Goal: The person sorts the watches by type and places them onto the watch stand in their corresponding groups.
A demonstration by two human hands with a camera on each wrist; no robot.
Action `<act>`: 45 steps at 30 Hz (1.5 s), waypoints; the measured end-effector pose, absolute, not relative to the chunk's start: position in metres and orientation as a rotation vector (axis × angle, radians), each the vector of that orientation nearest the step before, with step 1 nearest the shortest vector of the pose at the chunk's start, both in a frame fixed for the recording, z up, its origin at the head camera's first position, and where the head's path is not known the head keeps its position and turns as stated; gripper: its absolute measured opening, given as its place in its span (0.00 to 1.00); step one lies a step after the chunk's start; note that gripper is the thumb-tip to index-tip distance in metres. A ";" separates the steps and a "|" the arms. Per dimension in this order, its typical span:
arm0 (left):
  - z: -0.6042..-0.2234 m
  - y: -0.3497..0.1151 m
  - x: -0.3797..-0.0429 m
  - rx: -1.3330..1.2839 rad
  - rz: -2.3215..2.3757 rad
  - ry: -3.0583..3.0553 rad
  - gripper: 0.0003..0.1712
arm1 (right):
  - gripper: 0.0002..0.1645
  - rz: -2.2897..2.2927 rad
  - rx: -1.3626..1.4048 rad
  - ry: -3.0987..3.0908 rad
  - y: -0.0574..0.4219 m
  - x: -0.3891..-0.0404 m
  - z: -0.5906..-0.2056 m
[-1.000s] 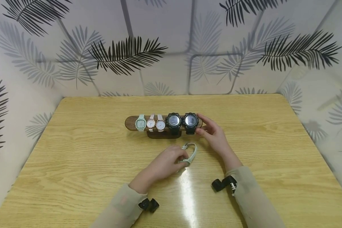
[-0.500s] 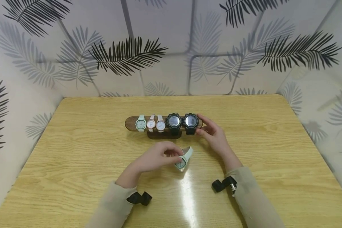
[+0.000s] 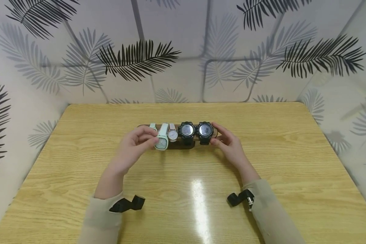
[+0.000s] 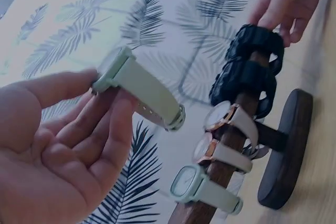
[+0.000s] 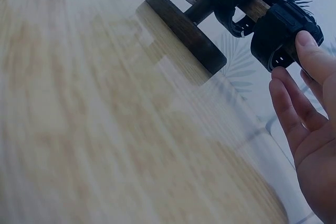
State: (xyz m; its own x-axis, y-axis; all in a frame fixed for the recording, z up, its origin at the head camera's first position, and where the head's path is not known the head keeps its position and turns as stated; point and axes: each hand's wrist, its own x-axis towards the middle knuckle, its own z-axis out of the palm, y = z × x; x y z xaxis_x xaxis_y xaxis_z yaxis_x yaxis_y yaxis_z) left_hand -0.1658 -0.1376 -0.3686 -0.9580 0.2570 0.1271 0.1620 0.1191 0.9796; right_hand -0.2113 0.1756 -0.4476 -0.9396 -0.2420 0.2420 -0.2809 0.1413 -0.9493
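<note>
My left hand [image 3: 126, 149] pinches a mint-green square watch [image 4: 149, 90] between thumb and fingers, its strap looped. In the head view it overlaps the left part of a dark wooden watch stand [image 3: 186, 146]; the left wrist view shows it apart from the bar. At the bar's right end, my right hand [image 3: 230, 145] grips the stand with thumb and fingers, right against the outer black digital watch [image 3: 205, 130]. On the bar also sit another black watch [image 3: 187, 130], two white-strapped watches with rose-gold cases [image 4: 223, 116], and another mint-green watch [image 4: 189, 183].
The stand's T-shaped base [image 4: 286, 150] rests on a light wood-grain table [image 3: 262, 135]. Behind the table hangs a pale backdrop [image 3: 183, 78] with leaf prints. Light glares off the table in front of the stand.
My left hand has lifted the mint-green watch from the table before the stand and carried it left and forward, up to the bar's left part. My right hand stays at the bar's end.
</note>
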 end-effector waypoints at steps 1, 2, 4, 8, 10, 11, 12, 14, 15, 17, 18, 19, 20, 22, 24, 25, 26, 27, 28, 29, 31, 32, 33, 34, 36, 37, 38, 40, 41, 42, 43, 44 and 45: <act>-0.369 -0.142 -0.167 0.399 2.044 2.287 0.10 | 0.33 1.968 0.535 -2.350 0.176 -0.211 -0.448; -0.369 -0.146 -0.168 0.371 2.103 2.274 0.11 | 0.33 1.970 0.535 -2.348 0.176 -0.211 -0.448; -0.370 -0.154 -0.171 0.314 2.211 2.263 0.13 | 0.33 1.973 0.538 -2.341 0.176 -0.211 -0.449; -0.374 -0.168 -0.176 0.165 2.381 2.244 0.14 | 0.33 1.971 0.548 -2.333 0.176 -0.211 -0.451; -0.377 -0.174 -0.178 0.070 2.428 2.252 0.14 | 0.33 1.968 0.553 -2.334 0.177 -0.211 -0.452; -0.378 -0.176 -0.179 0.026 2.449 2.250 0.14 | 0.33 1.966 0.555 -2.334 0.177 -0.211 -0.453; -0.380 -0.178 -0.180 -0.013 2.463 2.253 0.14 | 0.33 1.965 0.555 -2.334 0.177 -0.211 -0.453; -0.383 -0.181 -0.182 -0.071 2.477 2.271 0.15 | 0.33 1.960 0.557 -2.336 0.177 -0.211 -0.454; -0.385 -0.182 -0.183 -0.091 2.479 2.281 0.15 | 0.33 1.958 0.557 -2.336 0.177 -0.211 -0.454; -0.390 -0.184 -0.185 -0.120 2.470 2.313 0.16 | 0.33 1.953 0.558 -2.337 0.177 -0.211 -0.455; -0.392 -0.185 -0.186 -0.134 2.459 2.330 0.16 | 0.33 1.950 0.561 -2.336 0.177 -0.212 -0.455; -0.395 -0.185 -0.187 -0.152 2.443 2.349 0.16 | 0.33 1.946 0.563 -2.335 0.177 -0.212 -0.455; -0.398 -0.186 -0.189 -0.172 2.423 2.369 0.16 | 0.33 1.943 0.567 -2.333 0.177 -0.212 -0.456; -0.404 -0.187 -0.191 -0.207 2.382 2.405 0.15 | 0.33 1.939 0.574 -2.329 0.177 -0.212 -0.456; -0.410 -0.187 -0.194 -0.242 2.320 2.450 0.15 | 0.33 1.936 0.581 -2.327 0.177 -0.212 -0.457; -0.412 -0.187 -0.195 -0.253 2.283 2.477 0.15 | 0.33 1.935 0.583 -2.326 0.177 -0.212 -0.458; -0.415 -0.187 -0.196 -0.262 2.249 2.498 0.15 | 0.33 1.935 0.584 -2.326 0.177 -0.212 -0.458; -0.416 -0.187 -0.196 -0.261 2.209 2.522 0.16 | 0.33 1.933 0.586 -2.325 0.177 -0.213 -0.459; -0.418 -0.186 -0.196 -0.260 2.173 2.545 0.16 | 0.33 1.931 0.588 -2.323 0.177 -0.213 -0.459; -0.419 -0.186 -0.196 -0.255 2.147 2.559 0.16 | 0.33 1.929 0.589 -2.323 0.177 -0.213 -0.459; -0.420 -0.185 -0.196 -0.233 2.108 2.584 0.17 | 0.33 1.926 0.591 -2.319 0.177 -0.213 -0.460; -0.421 -0.186 -0.196 -0.222 2.092 2.593 0.17 | 0.33 1.925 0.592 -2.318 0.177 -0.212 -0.460; -0.421 -0.186 -0.195 -0.204 2.077 2.607 0.17 | 0.33 1.924 0.594 -2.314 0.177 -0.212 -0.460; -0.422 -0.186 -0.196 -0.188 2.070 2.615 0.17 | 0.33 1.926 0.595 -2.312 0.177 -0.212 -0.460; -0.423 -0.187 -0.195 -0.154 2.035 2.643 0.17 | 0.33 1.926 0.597 -2.310 0.178 -0.212 -0.461; -0.424 -0.188 -0.195 -0.134 2.009 2.659 0.18 | 0.33 1.927 0.599 -2.307 0.178 -0.212 -0.461; -0.425 -0.189 -0.195 -0.119 1.990 2.670 0.18 | 0.33 1.927 0.602 -2.305 0.178 -0.212 -0.462; -0.426 -0.190 -0.195 -0.088 1.942 2.697 0.18 | 0.33 1.926 0.607 -2.303 0.178 -0.212 -0.463; -0.427 -0.191 -0.195 -0.079 1.921 2.703 0.19 | 0.33 1.924 0.610 -2.303 0.178 -0.212 -0.463; -0.427 -0.191 -0.195 -0.073 1.900 2.707 0.19 | 0.33 1.924 0.614 -2.301 0.178 -0.212 -0.463; -0.428 -0.192 -0.194 -0.068 1.879 2.707 0.20 | 0.33 1.922 0.617 -2.300 0.178 -0.212 -0.464; -0.427 -0.193 -0.194 -0.063 1.855 2.707 0.21 | 0.33 1.921 0.619 -2.300 0.178 -0.212 -0.464; -0.427 -0.193 -0.193 -0.055 1.832 2.703 0.22 | 0.33 1.920 0.621 -2.299 0.178 -0.212 -0.464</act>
State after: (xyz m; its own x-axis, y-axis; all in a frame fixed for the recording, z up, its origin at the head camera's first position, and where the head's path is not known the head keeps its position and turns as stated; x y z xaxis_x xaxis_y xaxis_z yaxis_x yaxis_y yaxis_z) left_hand -0.1934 -0.1935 -0.4274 -0.9918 -0.0970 0.0835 0.0416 0.3727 0.9270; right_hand -0.2120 0.1775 -0.4644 -0.9141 -0.2529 0.3168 -0.3568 0.1311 -0.9249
